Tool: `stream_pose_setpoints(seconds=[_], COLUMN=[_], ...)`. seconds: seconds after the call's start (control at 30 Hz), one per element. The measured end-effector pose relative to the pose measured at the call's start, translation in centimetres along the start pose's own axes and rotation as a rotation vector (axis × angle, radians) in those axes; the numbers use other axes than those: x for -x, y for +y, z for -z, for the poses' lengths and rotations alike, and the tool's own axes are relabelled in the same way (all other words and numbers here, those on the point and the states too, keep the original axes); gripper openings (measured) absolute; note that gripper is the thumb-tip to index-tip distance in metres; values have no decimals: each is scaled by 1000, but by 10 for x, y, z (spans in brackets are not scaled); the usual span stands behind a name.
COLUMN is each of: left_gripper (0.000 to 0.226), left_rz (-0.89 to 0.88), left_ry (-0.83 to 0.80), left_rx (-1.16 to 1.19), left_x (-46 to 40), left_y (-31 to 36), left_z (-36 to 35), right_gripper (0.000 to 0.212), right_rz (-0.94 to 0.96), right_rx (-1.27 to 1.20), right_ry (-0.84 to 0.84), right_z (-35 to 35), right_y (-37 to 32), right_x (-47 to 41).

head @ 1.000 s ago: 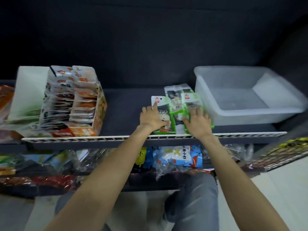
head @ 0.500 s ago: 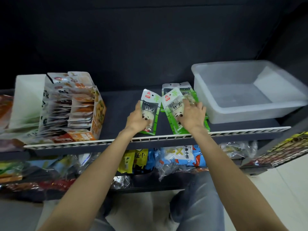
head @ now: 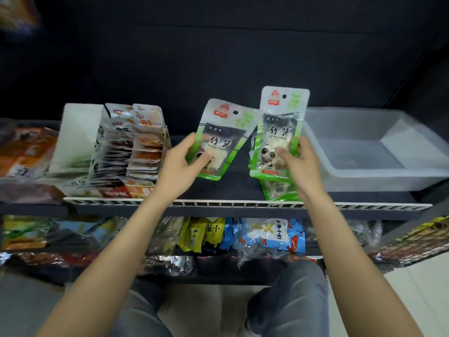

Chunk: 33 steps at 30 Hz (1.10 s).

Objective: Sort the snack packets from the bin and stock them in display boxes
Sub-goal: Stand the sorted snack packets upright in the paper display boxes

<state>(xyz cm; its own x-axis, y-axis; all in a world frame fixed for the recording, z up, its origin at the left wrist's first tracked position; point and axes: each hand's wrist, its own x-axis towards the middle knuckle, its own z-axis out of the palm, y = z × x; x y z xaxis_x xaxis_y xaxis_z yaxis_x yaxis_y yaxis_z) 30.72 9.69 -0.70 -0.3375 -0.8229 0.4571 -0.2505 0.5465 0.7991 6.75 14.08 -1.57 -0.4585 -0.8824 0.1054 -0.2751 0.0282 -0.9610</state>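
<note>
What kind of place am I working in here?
Most likely a small shop's snack aisle: a dark shelf with a white slatted front rail, an orange cardboard display box of packets, and bagged snacks on the lower shelf.

One head-worn wide-angle view looks forward and down, close over a dark shelf point(head: 218, 188) at arm's reach. Both forearms enter from the bottom edge, the person's knees show below, and the frame's edges curve and blur.
</note>
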Motion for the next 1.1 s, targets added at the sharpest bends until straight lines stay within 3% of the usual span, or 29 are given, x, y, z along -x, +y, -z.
stream_pose_setpoints(seconds=[0.13, 0.23, 0.47, 0.6, 0.7, 0.8, 0.9, 0.97, 1.03, 1.1], left_gripper=[7, 15, 11, 47, 48, 51, 33, 17, 23, 33], left_rz=[-256, -309, -182, 95, 235, 272, 251, 158, 91, 95], left_ry=[137, 219, 374, 416, 443, 401, 313, 96, -126, -136], left_rx=[-282, -512, -742, -740, -631, -652, -730, -743, -785, -829], left_x=[14, 26, 56, 48, 35, 27, 28, 32, 35, 38], left_y=[27, 25, -33, -66, -86, -98, -107, -115, -121, -122], left_z=[79, 145, 235, 243, 251, 261, 262, 264, 270, 274], right_gripper=[29, 31, 34, 37, 36, 28, 24, 24, 21, 18], right_rz=[30, 88, 124, 110, 79, 49, 67, 86, 112, 156], right_rx=[-230, -275, -370, -478, -523, -514, -507, -481, -441, -385], right_ry=[-135, -238, -395, -383, -361, -321, -296, -289, -289, -292], right_z=[-33, -69, -154, -195, -219, -235, -245, -252, -259, -268], right_y=[-45, -70, -109, -120, -122, -122, -121, -120, -119, -119], right_x=[13, 20, 34, 40, 41, 36, 32, 31, 28, 25])
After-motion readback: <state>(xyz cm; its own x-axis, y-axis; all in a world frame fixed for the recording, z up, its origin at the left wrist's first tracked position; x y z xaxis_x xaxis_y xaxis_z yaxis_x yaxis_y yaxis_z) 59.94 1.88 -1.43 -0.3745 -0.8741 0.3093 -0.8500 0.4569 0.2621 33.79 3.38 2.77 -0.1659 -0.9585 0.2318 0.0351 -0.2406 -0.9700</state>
